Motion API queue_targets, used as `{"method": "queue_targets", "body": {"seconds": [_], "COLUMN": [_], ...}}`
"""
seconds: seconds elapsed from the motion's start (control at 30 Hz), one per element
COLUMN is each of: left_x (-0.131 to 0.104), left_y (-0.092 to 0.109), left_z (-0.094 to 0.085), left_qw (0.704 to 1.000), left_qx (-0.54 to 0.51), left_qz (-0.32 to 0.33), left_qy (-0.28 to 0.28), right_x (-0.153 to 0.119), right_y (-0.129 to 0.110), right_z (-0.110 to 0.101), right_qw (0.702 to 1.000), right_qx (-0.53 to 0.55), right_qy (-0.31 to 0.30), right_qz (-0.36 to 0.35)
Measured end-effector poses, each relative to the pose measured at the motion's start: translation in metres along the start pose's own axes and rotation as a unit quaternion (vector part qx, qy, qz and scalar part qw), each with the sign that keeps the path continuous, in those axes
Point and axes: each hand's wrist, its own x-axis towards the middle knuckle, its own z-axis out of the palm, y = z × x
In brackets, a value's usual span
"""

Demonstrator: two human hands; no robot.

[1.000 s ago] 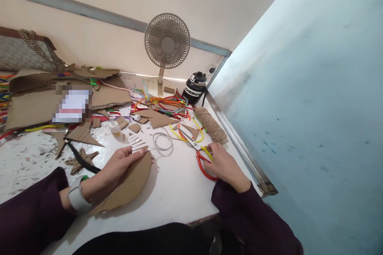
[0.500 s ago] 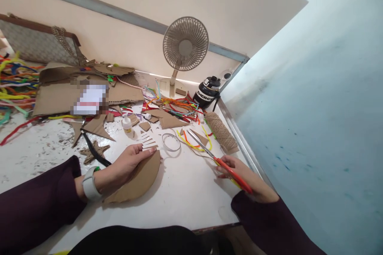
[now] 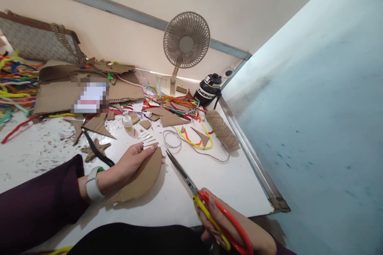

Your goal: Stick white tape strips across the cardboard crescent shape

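Observation:
My left hand (image 3: 128, 167) is closed on a curved piece of brown cardboard (image 3: 143, 181), thumb on top, holding it just over the white table. Thin strips (image 3: 149, 140) fan out past its fingertips; whether they join the cardboard I cannot tell. In my right hand (image 3: 215, 217) is a pair of scissors (image 3: 191, 187) with red and yellow handles. The blades look closed, tips pointing up and left, a short way right of the cardboard and apart from it. My left fingers under the cardboard are partly hidden.
Beyond my hands lie a ring (image 3: 172, 138), a small glue bottle (image 3: 127, 122), a cardboard star (image 3: 96, 150) and a twine roll (image 3: 222, 129). Farther back stand a fan (image 3: 187, 42) and a black bottle (image 3: 208, 89). A metal edge (image 3: 254, 163) borders the right side.
My right hand has brought the scissors left and toward me, from beside the twine roll to nearer the cardboard. My left hand keeps its hold, almost unmoved.

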Motion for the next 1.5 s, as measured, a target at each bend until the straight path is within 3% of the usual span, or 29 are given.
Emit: {"method": "queue_targets", "body": {"seconds": [0.23,0.5,0.83,1.03,1.3,1.5], "left_x": [-0.008,-0.008,-0.014,-0.012,-0.012,-0.014], "left_y": [0.001,-0.001,-0.003,-0.005,-0.007,-0.001], "left_z": [0.009,0.012,0.014,0.013,0.013,0.014], "left_qw": [0.999,0.997,0.999,0.999,1.0,0.997], "left_qx": [0.034,0.041,0.022,0.014,0.013,0.044], "left_qz": [0.013,0.051,0.031,0.034,0.018,0.042], "left_qy": [0.015,0.027,0.025,0.021,0.005,0.048], "right_x": [0.012,0.017,0.018,0.021,0.025,0.022], "right_y": [-0.002,-0.01,-0.016,-0.017,-0.017,-0.02], "right_z": [0.015,0.026,0.031,0.034,0.036,0.034], "right_qw": [0.999,1.0,0.976,0.96,0.962,0.963], "right_qx": [0.042,0.017,-0.179,-0.253,-0.245,-0.231], "right_qy": [-0.012,-0.005,0.072,0.1,0.106,0.125], "right_qz": [-0.001,-0.017,-0.1,-0.064,-0.057,-0.063]}}
